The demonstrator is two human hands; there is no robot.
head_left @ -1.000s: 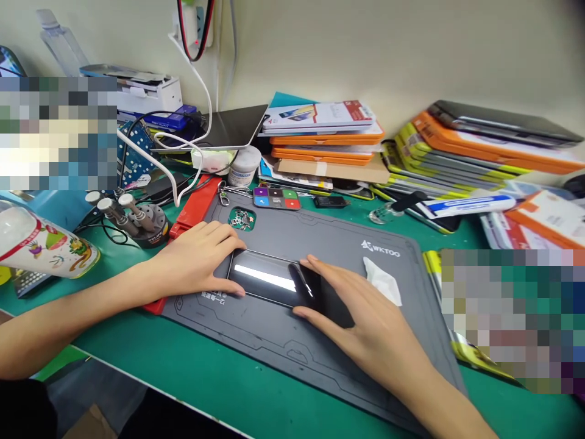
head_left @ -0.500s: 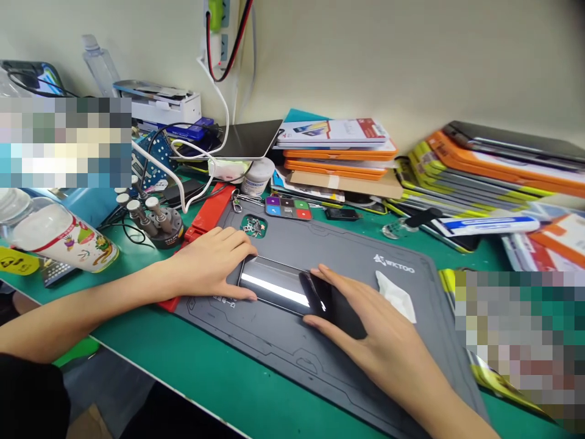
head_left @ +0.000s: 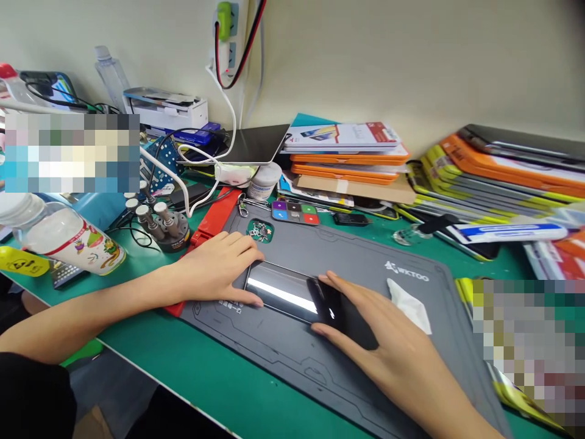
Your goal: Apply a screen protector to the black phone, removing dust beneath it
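A black smartphone (head_left: 283, 291) lies on the grey work mat (head_left: 256, 341), its glossy screen facing up with a bright white reflection. My left hand (head_left: 223, 268) grips its left end, thumb along the near edge and fingers over the far edge. Around the right end is my right hand (head_left: 379, 332), with the thumb on the near long side and the fingers on the far one. Both ends of the phone are partly hidden by my hands. A crumpled white wipe (head_left: 409, 306) rests on the mat just beyond my right hand.
Small screws sit in a recess (head_left: 260, 231) of the mat. A screwdriver stand (head_left: 167, 228), a patterned bottle (head_left: 77, 238) and a red strip (head_left: 214, 219) are at left. Boxed parts (head_left: 347, 152) and stacked orange-yellow packs (head_left: 498, 171) line the wall; a white-blue tube (head_left: 512, 232) lies at right.
The whole view has shifted slightly, so things appear a little farther right and lower. Both hands keep their hold on the smartphone, which stays in place on the mat.
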